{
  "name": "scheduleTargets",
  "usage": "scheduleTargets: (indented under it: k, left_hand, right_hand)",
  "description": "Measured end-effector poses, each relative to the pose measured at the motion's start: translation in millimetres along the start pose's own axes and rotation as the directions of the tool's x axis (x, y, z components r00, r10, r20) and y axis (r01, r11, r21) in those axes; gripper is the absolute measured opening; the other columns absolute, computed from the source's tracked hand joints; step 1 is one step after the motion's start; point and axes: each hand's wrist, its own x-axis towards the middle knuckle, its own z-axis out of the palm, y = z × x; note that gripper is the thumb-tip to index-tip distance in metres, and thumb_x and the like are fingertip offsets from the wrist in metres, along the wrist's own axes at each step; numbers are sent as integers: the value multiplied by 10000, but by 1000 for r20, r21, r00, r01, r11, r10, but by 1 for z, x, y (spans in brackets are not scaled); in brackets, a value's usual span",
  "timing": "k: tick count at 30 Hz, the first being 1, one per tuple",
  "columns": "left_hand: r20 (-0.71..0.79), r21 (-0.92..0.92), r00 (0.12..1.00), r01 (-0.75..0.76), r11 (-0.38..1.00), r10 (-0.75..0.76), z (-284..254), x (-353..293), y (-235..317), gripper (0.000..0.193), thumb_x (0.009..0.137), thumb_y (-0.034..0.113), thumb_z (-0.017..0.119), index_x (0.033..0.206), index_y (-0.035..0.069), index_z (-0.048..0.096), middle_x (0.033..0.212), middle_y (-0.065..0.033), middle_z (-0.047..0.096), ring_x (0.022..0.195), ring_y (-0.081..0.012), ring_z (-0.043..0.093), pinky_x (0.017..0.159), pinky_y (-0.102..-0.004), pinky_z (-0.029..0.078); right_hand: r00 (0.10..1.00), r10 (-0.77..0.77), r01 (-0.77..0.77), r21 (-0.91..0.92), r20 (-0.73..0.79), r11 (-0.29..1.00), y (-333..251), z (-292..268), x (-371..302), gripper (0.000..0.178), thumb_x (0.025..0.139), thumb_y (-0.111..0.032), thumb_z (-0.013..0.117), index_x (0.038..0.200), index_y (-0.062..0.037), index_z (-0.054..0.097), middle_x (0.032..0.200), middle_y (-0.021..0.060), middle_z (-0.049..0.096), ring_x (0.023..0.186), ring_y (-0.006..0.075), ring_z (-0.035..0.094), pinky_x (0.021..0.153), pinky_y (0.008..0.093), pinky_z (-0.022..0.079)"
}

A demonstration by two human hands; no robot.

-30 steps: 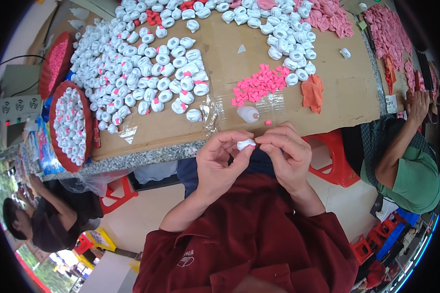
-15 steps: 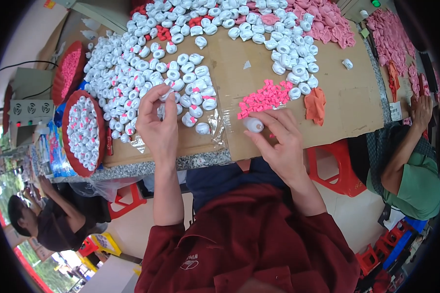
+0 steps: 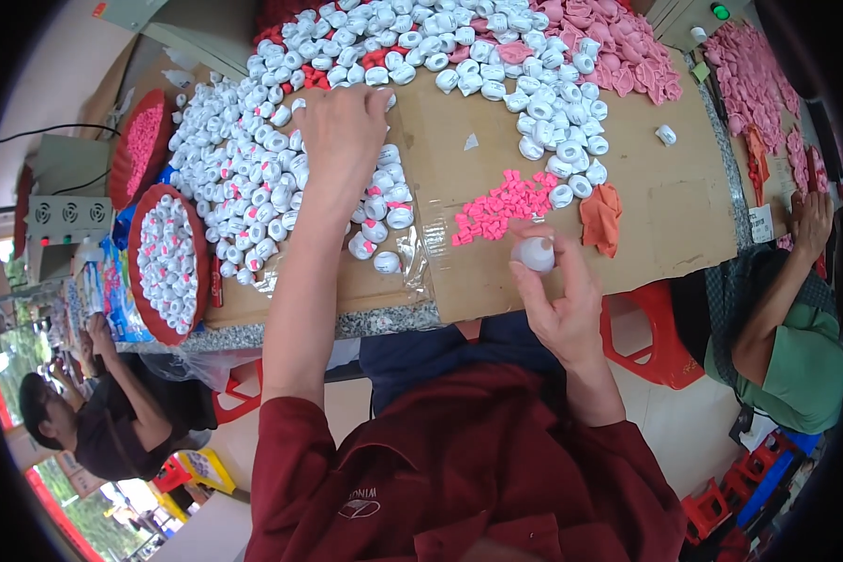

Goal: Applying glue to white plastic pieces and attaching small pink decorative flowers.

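My left hand (image 3: 345,126) reaches far over the spread of small white rounded pieces (image 3: 244,178), many with pink bits on them. Seen from its back, it has its fingers bent down, and the fingertips are hidden. My right hand (image 3: 567,304) is closed around a small whitish squeeze bottle (image 3: 534,253), whose tan tip faces up. Just beyond the bottle lies a heap of bright pink small pieces (image 3: 501,208). An orange cloth scrap (image 3: 601,220) rests to the right of that heap.
Two red bowls stand at left, one with white pieces (image 3: 193,298), one with pink bits (image 3: 140,140). Soft pink parts (image 3: 618,47) are piled at the far right of the cardboard (image 3: 553,112). A co-worker's arm (image 3: 787,272) is at right; another person (image 3: 112,412) sits at left.
My left hand has moved away from me and slightly right, over the white pieces, its back now facing up. My right hand has shifted a little right with the bottle.
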Motion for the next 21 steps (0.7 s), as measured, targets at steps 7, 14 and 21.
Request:
scheduleTargets:
  k: [7,14,21]
  left_hand:
    - [-9,-144,988,-154,978,154,-4,-12,24,244,730,116,636,958,39,598,827,-120,605,805,-259,570,683,-372,440]
    - [349,-904,937,345,253,-31,-38,-105,43,312,696,-90,657,989,-14,579,955,-59,571,903,-107,550,768,-228,467]
    - [472,-881,881,470,-62,-28,-35,-143,44,324,732,-124,602,1044,-46,564,1008,-81,562,904,-130,558,779,-241,481]
  right_hand:
    - [999,46,-46,20,3,999,0,-14,-4,333,813,-99,596,1095,28,473,979,127,599,868,164,584,743,262,456]
    - [998,55,-51,219,-12,974,-5,-24,-9,412,698,-166,728,1002,58,563,752,52,539,691,108,496,590,213,374]
    - [996,90,-74,345,-30,936,-5,-18,-11,309,652,-95,743,917,28,641,671,39,531,592,94,457,517,213,342]
